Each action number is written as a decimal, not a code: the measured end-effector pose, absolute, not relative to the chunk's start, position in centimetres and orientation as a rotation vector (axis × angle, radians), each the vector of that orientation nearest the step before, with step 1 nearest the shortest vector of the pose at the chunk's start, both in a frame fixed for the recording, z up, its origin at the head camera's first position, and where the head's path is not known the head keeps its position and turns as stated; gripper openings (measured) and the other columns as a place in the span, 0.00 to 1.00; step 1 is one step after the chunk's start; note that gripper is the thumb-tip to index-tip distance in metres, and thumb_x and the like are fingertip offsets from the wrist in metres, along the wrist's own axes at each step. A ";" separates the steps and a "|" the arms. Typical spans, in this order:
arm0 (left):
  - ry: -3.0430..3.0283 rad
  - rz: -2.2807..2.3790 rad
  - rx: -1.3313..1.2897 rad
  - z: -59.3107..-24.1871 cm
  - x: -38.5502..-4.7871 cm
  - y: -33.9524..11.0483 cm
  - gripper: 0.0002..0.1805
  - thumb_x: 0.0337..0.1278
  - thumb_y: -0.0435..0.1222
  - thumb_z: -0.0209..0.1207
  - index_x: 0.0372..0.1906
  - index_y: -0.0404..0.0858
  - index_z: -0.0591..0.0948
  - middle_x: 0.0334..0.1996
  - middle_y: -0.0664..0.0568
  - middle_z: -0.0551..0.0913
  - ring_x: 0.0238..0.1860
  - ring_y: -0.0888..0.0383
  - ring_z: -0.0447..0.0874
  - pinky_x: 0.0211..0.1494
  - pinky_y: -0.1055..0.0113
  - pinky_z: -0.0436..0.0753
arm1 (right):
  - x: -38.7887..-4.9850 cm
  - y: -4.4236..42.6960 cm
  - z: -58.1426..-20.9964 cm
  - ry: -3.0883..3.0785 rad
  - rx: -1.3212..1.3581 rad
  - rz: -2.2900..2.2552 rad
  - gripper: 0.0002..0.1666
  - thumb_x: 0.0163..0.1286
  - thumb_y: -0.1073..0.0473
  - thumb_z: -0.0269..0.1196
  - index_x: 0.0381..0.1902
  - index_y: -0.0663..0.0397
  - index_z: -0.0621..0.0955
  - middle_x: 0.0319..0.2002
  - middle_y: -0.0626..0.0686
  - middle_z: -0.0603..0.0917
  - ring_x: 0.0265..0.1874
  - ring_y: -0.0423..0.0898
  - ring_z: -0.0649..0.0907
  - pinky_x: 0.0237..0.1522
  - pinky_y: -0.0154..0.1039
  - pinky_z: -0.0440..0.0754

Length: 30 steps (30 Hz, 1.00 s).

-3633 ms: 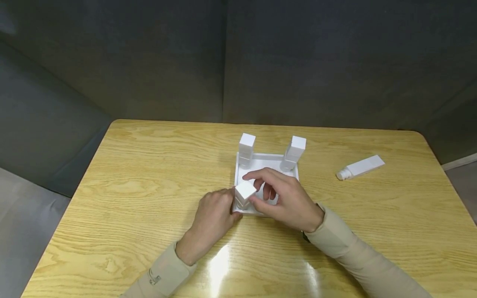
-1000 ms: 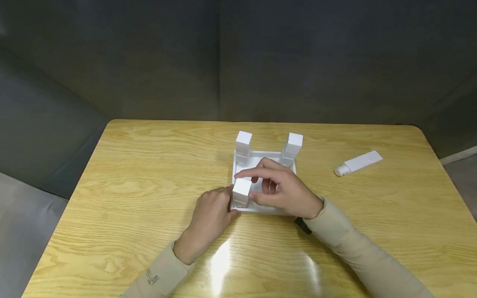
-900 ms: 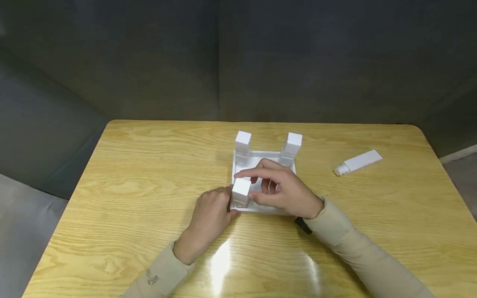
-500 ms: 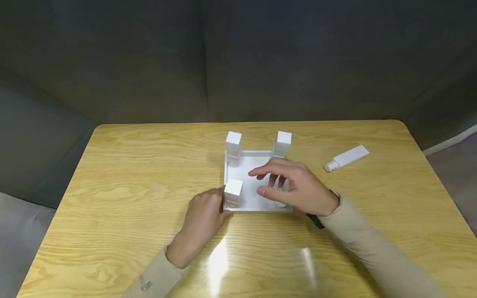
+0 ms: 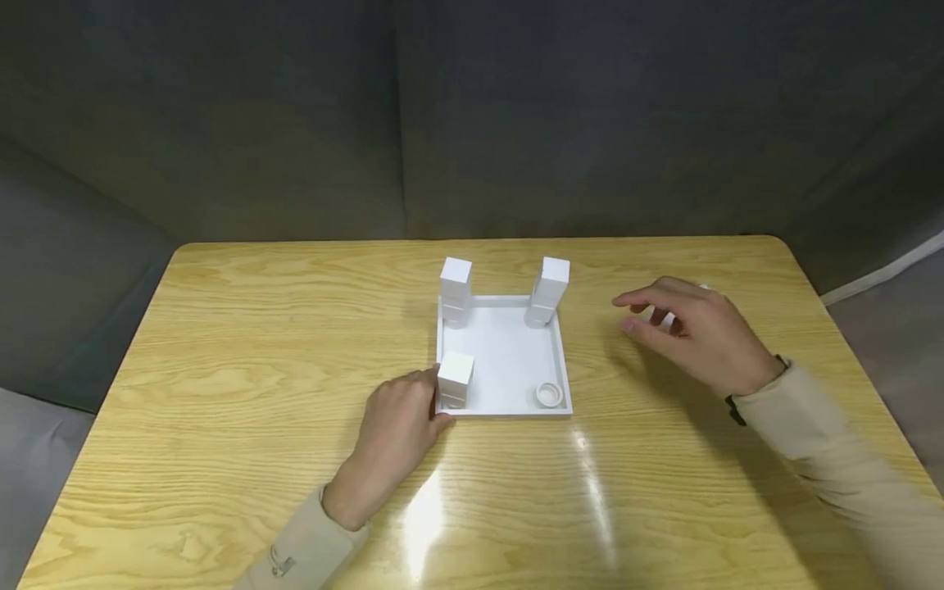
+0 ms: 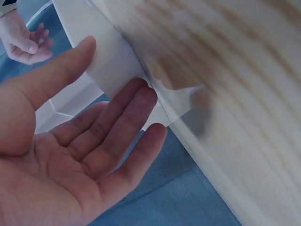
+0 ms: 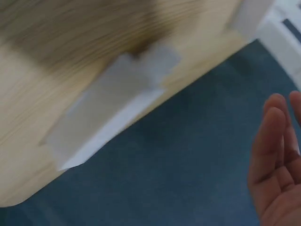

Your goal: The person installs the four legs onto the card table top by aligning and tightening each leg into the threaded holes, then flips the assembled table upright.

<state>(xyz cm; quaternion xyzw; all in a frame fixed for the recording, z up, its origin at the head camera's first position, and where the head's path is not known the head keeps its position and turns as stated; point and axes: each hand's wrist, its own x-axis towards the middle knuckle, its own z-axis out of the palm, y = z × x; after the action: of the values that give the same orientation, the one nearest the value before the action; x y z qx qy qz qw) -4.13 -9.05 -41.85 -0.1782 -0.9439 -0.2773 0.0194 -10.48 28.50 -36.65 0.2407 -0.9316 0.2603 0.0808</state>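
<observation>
A white square tray-like board (image 5: 505, 352) with a raised rim lies on the table. White square legs stand upright in three corners: front left (image 5: 456, 377), rear left (image 5: 456, 287) and rear right (image 5: 549, 287). At the front right corner is a bare round socket (image 5: 549, 395). My left hand (image 5: 394, 426) holds the board's front left corner, thumb at the front and fingers along the left side. My right hand (image 5: 701, 336) hovers above a loose white leg with its fingers parted, holding nothing. That leg (image 7: 103, 113) lies flat on the table, mostly hidden in the head view.
The wooden table (image 5: 243, 352) has rounded far corners, and the loose leg lies toward its far right. Dark grey partitions (image 5: 398, 123) rise behind the table. A black band (image 5: 737, 410) circles the right wrist.
My right hand has let go of the front left leg and moved right, over the loose leg. That front left leg now sits squarer to the board. The left hand keeps its place.
</observation>
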 end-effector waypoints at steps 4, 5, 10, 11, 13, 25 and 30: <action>-2.925 -0.864 -0.547 -41.8 -4.2 -9.1 0.36 0.46 0.29 0.84 0.58 0.14 0.82 0.44 0.29 0.90 0.44 0.36 0.93 0.48 0.44 0.91 | -11.3 30.8 -36.9 -2.863 0.570 0.691 0.16 0.76 0.56 0.73 0.59 0.45 0.90 0.38 0.41 0.86 0.31 0.41 0.82 0.30 0.33 0.79; -2.924 -0.865 -0.547 -41.8 -4.2 -9.1 0.36 0.46 0.29 0.84 0.58 0.14 0.82 0.43 0.29 0.90 0.43 0.36 0.93 0.48 0.44 0.91 | -11.6 31.4 -37.0 -2.890 0.525 0.674 0.16 0.77 0.55 0.72 0.60 0.47 0.89 0.37 0.43 0.86 0.29 0.41 0.82 0.29 0.35 0.78; -2.910 -0.866 -0.565 -41.9 -4.2 -9.0 0.36 0.45 0.29 0.85 0.58 0.14 0.82 0.42 0.30 0.90 0.42 0.37 0.93 0.49 0.44 0.91 | -13.1 34.4 -37.6 -3.064 0.302 0.568 0.29 0.82 0.43 0.65 0.68 0.58 0.83 0.32 0.48 0.86 0.23 0.46 0.79 0.22 0.44 0.74; -2.906 -0.867 -0.568 -41.8 -4.2 -9.0 0.36 0.45 0.29 0.85 0.57 0.15 0.82 0.42 0.30 0.90 0.42 0.37 0.93 0.49 0.44 0.91 | -13.4 34.9 -37.8 -3.098 0.259 0.545 0.32 0.83 0.41 0.63 0.69 0.60 0.81 0.32 0.50 0.86 0.22 0.47 0.78 0.21 0.45 0.73; -2.899 -0.861 -0.578 -41.8 -4.2 -9.0 0.36 0.44 0.28 0.85 0.57 0.14 0.82 0.40 0.31 0.90 0.40 0.39 0.93 0.48 0.45 0.91 | -13.9 35.9 -38.2 -3.147 0.152 0.489 0.39 0.82 0.34 0.61 0.71 0.61 0.78 0.33 0.54 0.87 0.21 0.49 0.78 0.20 0.46 0.72; -2.889 -0.851 -0.563 -41.9 -3.6 -9.2 0.36 0.41 0.27 0.86 0.56 0.14 0.82 0.39 0.31 0.90 0.40 0.38 0.93 0.48 0.45 0.91 | -16.9 38.1 -40.7 -3.276 -0.175 0.424 0.56 0.71 0.15 0.55 0.61 0.65 0.81 0.24 0.52 0.81 0.23 0.53 0.75 0.25 0.46 0.70; -2.882 -0.846 -0.544 -42.0 -3.7 -9.1 0.35 0.44 0.28 0.85 0.56 0.14 0.82 0.38 0.33 0.90 0.38 0.40 0.93 0.48 0.46 0.91 | -17.6 38.2 -41.1 -3.284 -0.198 0.481 0.56 0.71 0.17 0.58 0.59 0.68 0.80 0.24 0.53 0.82 0.24 0.54 0.77 0.25 0.46 0.72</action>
<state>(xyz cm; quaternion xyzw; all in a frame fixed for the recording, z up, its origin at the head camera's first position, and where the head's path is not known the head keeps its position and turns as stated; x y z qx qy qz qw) -3.70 -9.10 -42.01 -0.1780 -0.9432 -0.2769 0.0443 -17.63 38.17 -41.08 -0.0593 -0.9835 0.1441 -0.0915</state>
